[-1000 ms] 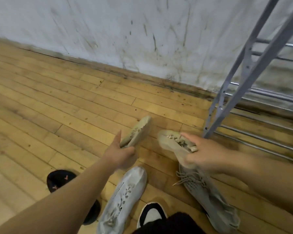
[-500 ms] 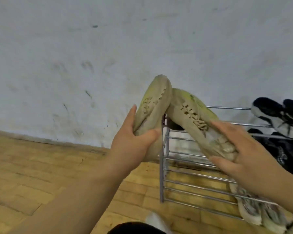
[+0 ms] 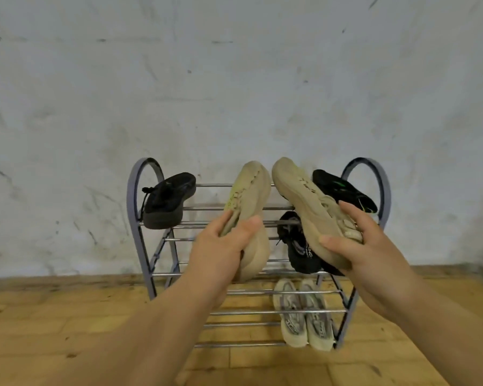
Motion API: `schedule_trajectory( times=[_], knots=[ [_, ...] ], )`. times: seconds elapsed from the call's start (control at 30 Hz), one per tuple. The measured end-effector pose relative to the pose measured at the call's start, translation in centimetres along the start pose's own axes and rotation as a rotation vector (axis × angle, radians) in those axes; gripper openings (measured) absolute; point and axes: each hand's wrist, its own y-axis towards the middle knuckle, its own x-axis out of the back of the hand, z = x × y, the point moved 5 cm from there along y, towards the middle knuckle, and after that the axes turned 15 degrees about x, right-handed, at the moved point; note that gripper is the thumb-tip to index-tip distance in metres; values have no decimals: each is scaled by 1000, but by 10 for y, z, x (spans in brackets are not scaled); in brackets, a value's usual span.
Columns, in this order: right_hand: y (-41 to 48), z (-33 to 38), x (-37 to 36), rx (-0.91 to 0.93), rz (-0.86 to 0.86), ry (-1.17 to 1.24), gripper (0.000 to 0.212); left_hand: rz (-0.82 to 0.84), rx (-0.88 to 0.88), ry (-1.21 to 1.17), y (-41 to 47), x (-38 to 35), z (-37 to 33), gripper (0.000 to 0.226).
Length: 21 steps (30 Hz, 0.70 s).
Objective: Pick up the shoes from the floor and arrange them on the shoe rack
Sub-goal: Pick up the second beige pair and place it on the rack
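Note:
I hold a pair of tan shoes up in front of the grey metal shoe rack (image 3: pixel 134 190). My left hand (image 3: pixel 221 246) grips the left tan shoe (image 3: pixel 250 196) around its heel, toe pointing up. My right hand (image 3: pixel 365 246) grips the right tan shoe (image 3: pixel 299 196) the same way. Both shoes hover at the height of the top shelf, between a black shoe (image 3: pixel 165 201) at its left end and a black shoe with green marks (image 3: pixel 343 190) at its right end.
A black sneaker (image 3: pixel 296 246) sits on the middle shelf, partly behind my right hand's shoe. A pale grey pair (image 3: pixel 301 313) rests on the bottom shelf at the right. The rack stands on a wooden floor (image 3: pixel 53 330) against a scuffed white wall (image 3: pixel 234 79).
I lifted both tan shoes from the floor up to the rack. The view swung from the floor to face the rack head-on, so the other floor shoes left the frame.

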Motion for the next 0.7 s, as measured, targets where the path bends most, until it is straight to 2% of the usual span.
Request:
schedule_trajectory(
  times=[0.13,0.23,0.33,0.47,0.6,0.7],
  knots=[
    [12,5,-7,10,5,198,90,37,-69,12,1,-15,-14,90],
    [25,6,-9,44,27,198,102,53,-134,86,5,-23,-20,105],
    [32,6,-13,56,40,199,103,111,-136,116,11,-25,-22,108],
    [35,2,-18,38,27,241,83,245,-84,106,20,-22,-24,102],
    [38,0,-19,6,-27,337,43,240,-83,172,24,-9,-27,97],
    [38,-2,-17,-24,-66,360,38,277,-91,165,27,3,-31,90]
  ],
)
